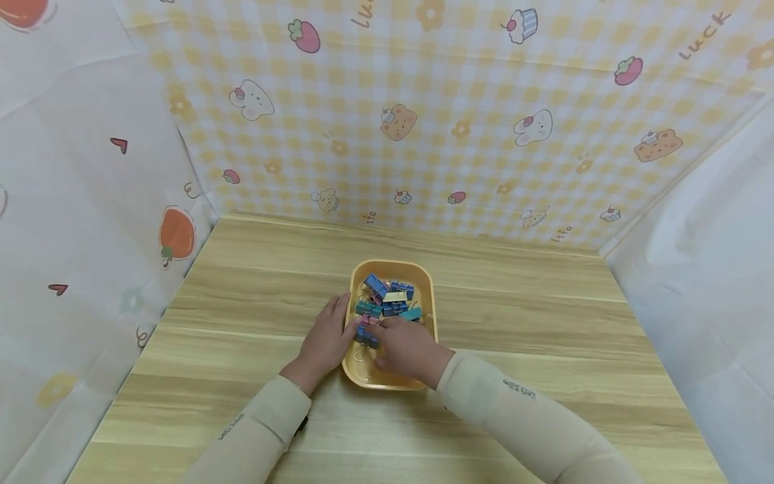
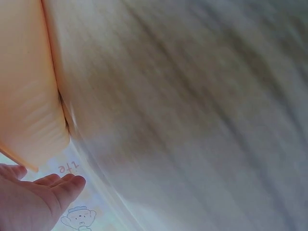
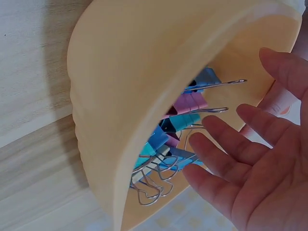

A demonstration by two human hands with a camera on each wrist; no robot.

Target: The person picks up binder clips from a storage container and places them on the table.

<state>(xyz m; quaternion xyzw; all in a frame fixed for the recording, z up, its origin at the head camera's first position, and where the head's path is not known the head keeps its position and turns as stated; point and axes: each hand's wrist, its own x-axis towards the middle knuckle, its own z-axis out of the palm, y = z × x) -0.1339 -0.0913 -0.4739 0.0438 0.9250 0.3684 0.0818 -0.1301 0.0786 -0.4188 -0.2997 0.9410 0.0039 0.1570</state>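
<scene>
A yellow plastic box (image 1: 387, 384) stands on the wooden table and holds several binder clips. My left hand (image 1: 326, 339) holds the box's left side, thumb over the rim and fingers along the outer wall. My right hand (image 1: 411, 346) is inside the box, fingers spread and fairly straight over the clips. Near its fingertips are a blue binder clip (image 1: 366, 336) and a pink binder clip (image 3: 190, 103). Farther back lie a teal binder clip (image 1: 367, 308), a pale yellow binder clip (image 1: 396, 296) and other blue ones. The right hand covers part of the box.
The wooden table (image 1: 532, 323) extends on both sides of the box. Behind it hangs a yellow checked cloth (image 1: 363, 154) with cartoon prints. White cloths (image 1: 78, 202) enclose the sides.
</scene>
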